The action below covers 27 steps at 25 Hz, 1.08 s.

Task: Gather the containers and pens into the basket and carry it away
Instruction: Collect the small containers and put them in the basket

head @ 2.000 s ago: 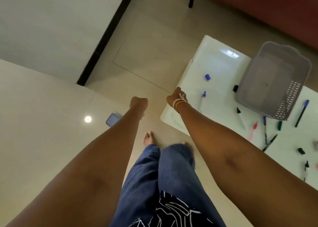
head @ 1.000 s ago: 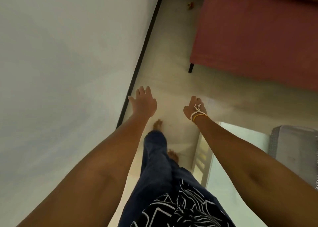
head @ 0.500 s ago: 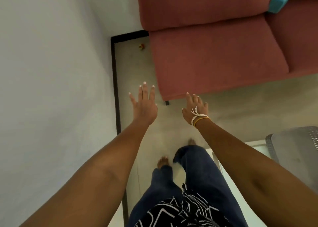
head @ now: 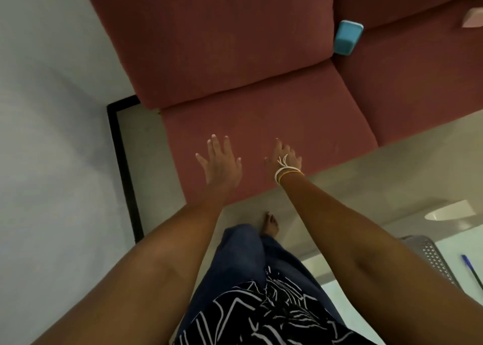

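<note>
My left hand (head: pixel 220 163) and my right hand (head: pixel 285 157) are stretched out in front of me over the edge of a red sofa seat, fingers spread, holding nothing. The right wrist wears white and orange bands. A corner of the grey perforated basket (head: pixel 433 258) shows at the right edge on the white table (head: pixel 332 274), partly hidden by my right forearm. One blue pen (head: pixel 471 270) lies on the table right of the basket. The other pens and containers are out of view.
A red sofa (head: pixel 261 57) fills the top of the view, with a teal box (head: pixel 347 37) wedged between its cushions and a pink object (head: pixel 473 17) at the far right. A white wall with black skirting (head: pixel 122 167) stands to the left. My bare feet stand on beige floor tiles.
The view has swung from the table to the sofa. Both hands went from fists to spread fingers and now hover over the sofa seat. The basket and pens slid almost out of view.
</note>
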Available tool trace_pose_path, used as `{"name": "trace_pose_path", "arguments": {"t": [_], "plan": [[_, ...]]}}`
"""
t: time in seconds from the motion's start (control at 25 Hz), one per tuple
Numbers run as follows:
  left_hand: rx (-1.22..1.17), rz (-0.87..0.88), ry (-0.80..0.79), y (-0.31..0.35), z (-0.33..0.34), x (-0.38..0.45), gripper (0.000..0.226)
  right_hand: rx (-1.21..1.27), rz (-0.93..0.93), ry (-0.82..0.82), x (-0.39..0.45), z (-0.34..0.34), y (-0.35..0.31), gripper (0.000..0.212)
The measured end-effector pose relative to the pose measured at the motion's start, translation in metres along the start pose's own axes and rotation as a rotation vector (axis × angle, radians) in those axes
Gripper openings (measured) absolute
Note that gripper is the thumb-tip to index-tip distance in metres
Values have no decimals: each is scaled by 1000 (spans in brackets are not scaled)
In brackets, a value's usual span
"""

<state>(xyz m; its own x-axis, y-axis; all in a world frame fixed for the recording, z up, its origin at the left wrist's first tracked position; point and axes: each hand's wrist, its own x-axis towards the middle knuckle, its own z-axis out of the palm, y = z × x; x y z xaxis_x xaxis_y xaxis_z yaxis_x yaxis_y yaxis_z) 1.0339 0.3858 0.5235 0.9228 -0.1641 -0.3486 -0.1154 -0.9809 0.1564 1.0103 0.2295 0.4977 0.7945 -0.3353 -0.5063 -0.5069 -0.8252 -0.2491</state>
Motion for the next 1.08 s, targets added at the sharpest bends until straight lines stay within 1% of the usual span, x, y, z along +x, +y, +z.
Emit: {"name": "trace_pose_path", "arguments": {"t": [0.12, 0.28, 0.44, 0.56, 0.68, 0.8, 0.88, 0.96, 1.04, 1.08], "plan": [[-27, 34, -58, 43, -17, 65, 67, 3, 46, -20, 60, -33, 8, 67], [29, 87, -145, 79, -26, 138, 65, 61, 129, -69, 125, -69, 18, 66], [8, 11, -235, 103, -32, 189, 64, 177, 188, -82, 173, -103, 30, 57], [6, -38, -292, 123, -32, 218, 62, 207, 215, -131, 202, -120, 45, 60], [-21, -59, -297, 149, -26, 242, 59, 199, 243, -188, 234, -133, 65, 62], [-55, -143, -313, 176, -15, 265, 57, 170, 214, -216, 278, -146, 85, 66], [-73, -202, -299, 193, -7, 277, 56, 202, 193, -257, 309, -158, 98, 70], [-142, -320, -305, 213, 6, 286, 56, 343, 218, -252, 344, -174, 110, 74], [-305, -458, -308, 236, 25, 294, 56, 574, 324, -188, 379, -192, 124, 76], [-410, -525, -307, 249, 35, 299, 56, 694, 412, -130, 399, -203, 133, 77]]}}
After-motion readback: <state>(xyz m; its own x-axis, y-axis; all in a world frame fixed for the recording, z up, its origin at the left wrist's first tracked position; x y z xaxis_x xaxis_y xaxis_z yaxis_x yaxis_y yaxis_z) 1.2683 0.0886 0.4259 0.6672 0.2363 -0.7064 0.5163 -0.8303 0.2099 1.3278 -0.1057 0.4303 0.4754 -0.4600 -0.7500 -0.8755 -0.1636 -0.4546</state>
